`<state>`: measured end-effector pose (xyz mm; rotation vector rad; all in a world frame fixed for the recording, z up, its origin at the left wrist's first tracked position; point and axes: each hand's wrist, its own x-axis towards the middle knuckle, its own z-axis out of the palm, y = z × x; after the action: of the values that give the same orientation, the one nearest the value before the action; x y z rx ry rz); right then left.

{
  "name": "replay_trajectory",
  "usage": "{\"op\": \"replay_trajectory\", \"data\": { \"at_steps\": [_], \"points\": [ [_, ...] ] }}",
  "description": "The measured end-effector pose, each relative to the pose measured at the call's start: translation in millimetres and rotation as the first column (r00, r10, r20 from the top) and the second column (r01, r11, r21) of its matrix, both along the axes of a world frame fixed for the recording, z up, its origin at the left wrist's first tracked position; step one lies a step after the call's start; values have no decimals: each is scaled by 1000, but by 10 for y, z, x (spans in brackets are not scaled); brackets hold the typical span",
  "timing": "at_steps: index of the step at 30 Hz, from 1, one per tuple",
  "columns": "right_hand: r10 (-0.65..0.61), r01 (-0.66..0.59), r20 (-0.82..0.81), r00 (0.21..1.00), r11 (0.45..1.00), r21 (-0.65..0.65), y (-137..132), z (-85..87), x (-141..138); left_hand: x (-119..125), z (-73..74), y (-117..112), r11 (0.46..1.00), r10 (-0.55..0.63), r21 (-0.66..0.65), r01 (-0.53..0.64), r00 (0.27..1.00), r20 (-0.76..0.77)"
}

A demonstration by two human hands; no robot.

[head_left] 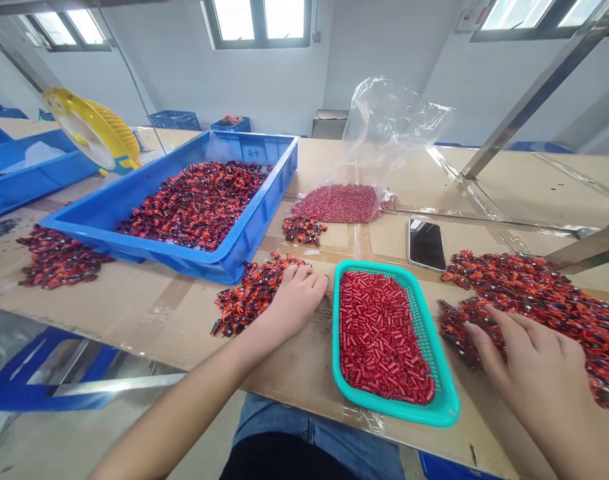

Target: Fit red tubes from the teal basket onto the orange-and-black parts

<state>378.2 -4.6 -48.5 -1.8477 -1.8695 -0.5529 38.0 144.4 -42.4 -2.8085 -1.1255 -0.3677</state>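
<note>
Resting left hand (pixel 297 301): palm down, fingers loosely curved and released, fingertips touching the near pile of red-and-black pieces (pixel 252 298); no grasp shows; it lies just left of the teal mesh tray (pixel 447 400).

Spreading right hand (pixel 532 387): fingers fanned and unclenched, fingertips pressing on the large right pile of red-and-black pieces (pixel 539 313); I cannot tell if any single piece sits under them.

Teal mesh tray: on the cardboard-covered table (pixel 134 327), between both hands, touching neither; heaped with short red tubes (pixel 384 337).

Blue plastic crate (pixel 194 263): ahead and left of the left hand; holds a wide heap of the same red-and-black pieces; a loose pile of them (pixel 59 257) lies on the table just left of its wall.

Clear plastic bag (pixel 389 127): upright and crumpled, behind the tray; pinkish-red tubes (pixel 342 203) spill from its mouth, a small red-and-black heap (pixel 304 230) just before them.

Smartphone (pixel 427 245): lying face up beyond the tray, near the large right pile.

Far end: a yellow fan (pixel 94 130) tilts beside a second blue crate (pixel 29 173); a steel frame bar (pixel 539 87) crosses above the table on the right.

Below the table edge: the person's jeans (pixel 314 433).
</note>
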Motion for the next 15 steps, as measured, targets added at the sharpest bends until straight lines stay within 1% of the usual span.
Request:
{"op": "replay_trajectory", "data": {
  "at_steps": [2, 4, 6, 9, 12, 15],
  "points": [
    [137, -137, -33, 990, 990, -11, -1, 86, -279, 0, 7, -7, 1000, 1, -6, -1, 1000, -11],
    [284, -288, -68, 956, 955, -67, 29, 141, -583, -28, 32, -29, 1000, -3, -16, 3, 1000, -2],
    [370, -379, -86, 925, 914, -147, 97, 143, -841, -62, 53, -50, 1000, -12, -28, 13, 1000, 13],
    [392, -398, -75, 917, 884, -247, 222, 78, -1052, -78, 44, -54, 999, -17, -35, 18, 1000, 26],
    [381, -383, -65, 922, 875, -296, 291, 22, -1093, -34, -5, -18, 999, -5, -41, 6, 1000, 5],
    [387, -399, -99, 917, 868, -296, 293, 22, -1090, 35, -50, 39, 999, 11, -52, -12, 1000, -27]
  ]
}}
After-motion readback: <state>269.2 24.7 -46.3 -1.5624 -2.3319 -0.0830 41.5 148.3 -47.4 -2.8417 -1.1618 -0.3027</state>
